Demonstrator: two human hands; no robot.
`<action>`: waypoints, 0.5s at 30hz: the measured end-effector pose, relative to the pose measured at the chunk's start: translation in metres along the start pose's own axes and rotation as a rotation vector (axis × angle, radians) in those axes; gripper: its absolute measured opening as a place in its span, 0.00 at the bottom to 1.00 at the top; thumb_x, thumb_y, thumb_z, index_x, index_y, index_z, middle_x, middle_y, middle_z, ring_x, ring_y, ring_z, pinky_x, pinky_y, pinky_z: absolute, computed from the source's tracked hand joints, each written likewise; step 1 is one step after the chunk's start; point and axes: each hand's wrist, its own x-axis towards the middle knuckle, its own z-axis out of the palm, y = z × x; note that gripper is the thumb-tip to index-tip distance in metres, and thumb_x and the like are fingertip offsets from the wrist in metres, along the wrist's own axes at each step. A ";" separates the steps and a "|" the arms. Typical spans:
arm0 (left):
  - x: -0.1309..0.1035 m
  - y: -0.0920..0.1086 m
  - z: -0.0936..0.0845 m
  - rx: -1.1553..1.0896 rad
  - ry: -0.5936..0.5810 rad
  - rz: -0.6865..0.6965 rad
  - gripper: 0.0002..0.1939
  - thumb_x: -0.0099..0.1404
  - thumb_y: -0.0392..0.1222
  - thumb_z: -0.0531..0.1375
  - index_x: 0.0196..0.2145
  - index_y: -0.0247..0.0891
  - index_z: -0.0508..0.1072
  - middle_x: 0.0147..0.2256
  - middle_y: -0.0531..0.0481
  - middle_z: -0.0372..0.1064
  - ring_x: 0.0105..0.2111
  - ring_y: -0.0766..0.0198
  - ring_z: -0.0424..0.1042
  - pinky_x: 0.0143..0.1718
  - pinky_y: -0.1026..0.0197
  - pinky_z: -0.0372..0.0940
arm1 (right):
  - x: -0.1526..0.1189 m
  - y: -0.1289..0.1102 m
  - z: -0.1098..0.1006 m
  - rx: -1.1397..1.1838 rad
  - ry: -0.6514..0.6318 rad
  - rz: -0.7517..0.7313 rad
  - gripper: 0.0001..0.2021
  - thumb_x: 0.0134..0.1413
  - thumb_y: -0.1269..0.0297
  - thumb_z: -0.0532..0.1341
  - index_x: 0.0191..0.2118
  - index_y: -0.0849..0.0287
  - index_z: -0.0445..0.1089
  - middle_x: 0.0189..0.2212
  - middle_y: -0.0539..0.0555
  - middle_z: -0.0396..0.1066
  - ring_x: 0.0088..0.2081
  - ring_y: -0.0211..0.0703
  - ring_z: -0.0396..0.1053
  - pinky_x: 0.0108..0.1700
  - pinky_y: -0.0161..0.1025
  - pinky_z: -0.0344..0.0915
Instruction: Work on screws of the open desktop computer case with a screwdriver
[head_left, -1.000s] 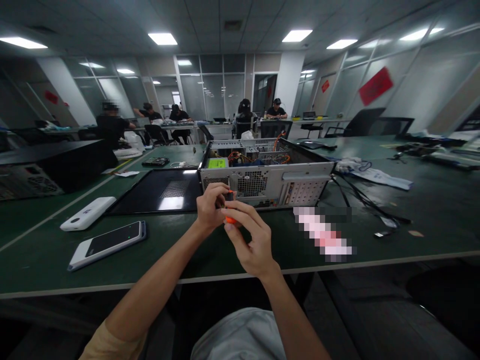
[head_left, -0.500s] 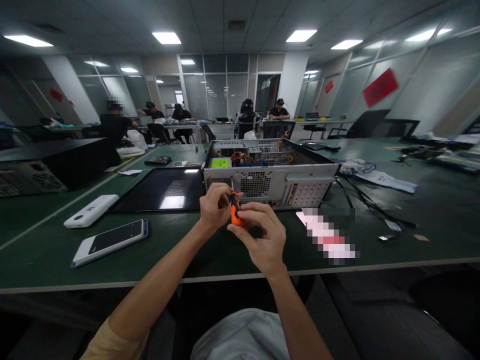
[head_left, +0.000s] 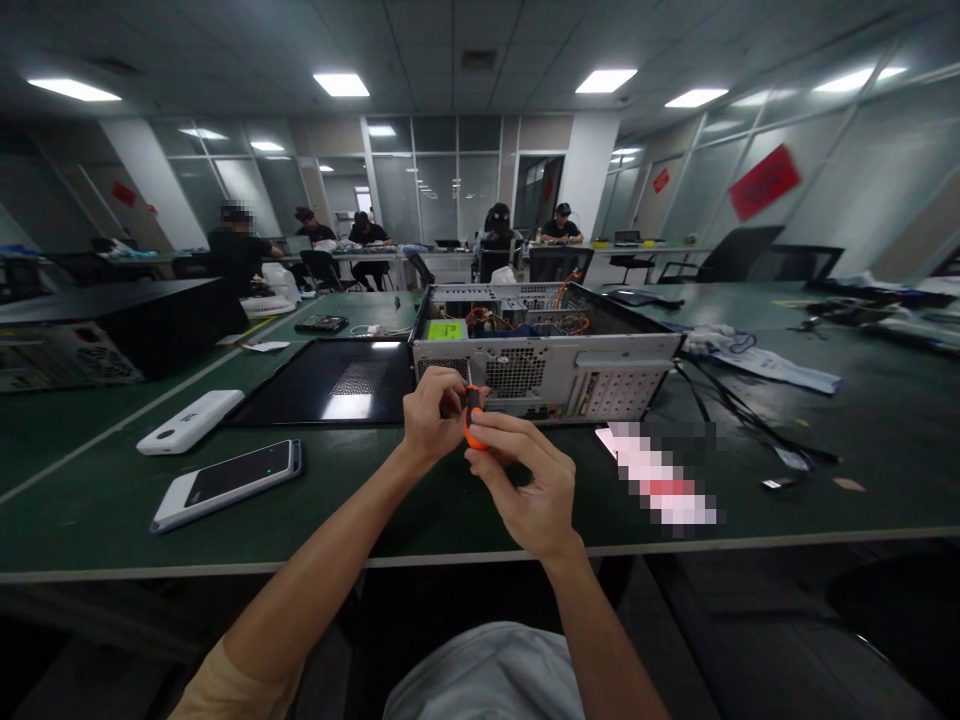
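An orange and black screwdriver [head_left: 474,418] is held upright-tilted in front of the rear panel of an open computer case [head_left: 551,365]. My right hand [head_left: 529,480] grips its handle between thumb and fingers. At the handle's upper end, my left hand [head_left: 435,410] is closed in a pinch, its fingertips around the area of the shaft; what exactly they hold is hidden. Wires and a part with a green label [head_left: 445,330] show inside the case.
Left of the case lies a black side panel [head_left: 322,385], with a white power bank [head_left: 189,422] and a white device [head_left: 225,485] nearer. Black cables [head_left: 750,420] and a blurred pink item [head_left: 656,475] lie right. Several people sit behind.
My right fingers have closed in on the orange handle and it has turned slightly. My left hand keeps its pinch. The whole view has shifted a little.
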 end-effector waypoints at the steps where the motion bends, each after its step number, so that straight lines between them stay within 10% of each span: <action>1: 0.000 0.000 0.000 0.001 -0.003 0.001 0.16 0.62 0.40 0.71 0.35 0.39 0.65 0.33 0.56 0.67 0.23 0.76 0.63 0.22 0.72 0.59 | 0.000 -0.001 0.000 0.011 -0.019 0.002 0.15 0.62 0.75 0.66 0.51 0.50 0.77 0.51 0.53 0.78 0.45 0.40 0.79 0.40 0.35 0.79; 7: 0.000 0.003 0.000 0.049 -0.022 0.051 0.12 0.64 0.37 0.69 0.36 0.39 0.67 0.33 0.56 0.68 0.23 0.76 0.62 0.22 0.72 0.59 | 0.001 -0.004 0.003 0.019 -0.107 0.003 0.14 0.62 0.76 0.62 0.49 0.52 0.77 0.49 0.54 0.78 0.49 0.42 0.77 0.42 0.36 0.78; 15: 0.005 0.004 -0.001 -0.014 -0.044 0.026 0.12 0.67 0.44 0.68 0.36 0.39 0.67 0.33 0.55 0.68 0.22 0.76 0.63 0.20 0.72 0.59 | -0.002 0.005 0.008 0.025 0.087 0.141 0.24 0.54 0.66 0.73 0.56 0.51 0.71 0.49 0.55 0.74 0.38 0.40 0.78 0.30 0.33 0.77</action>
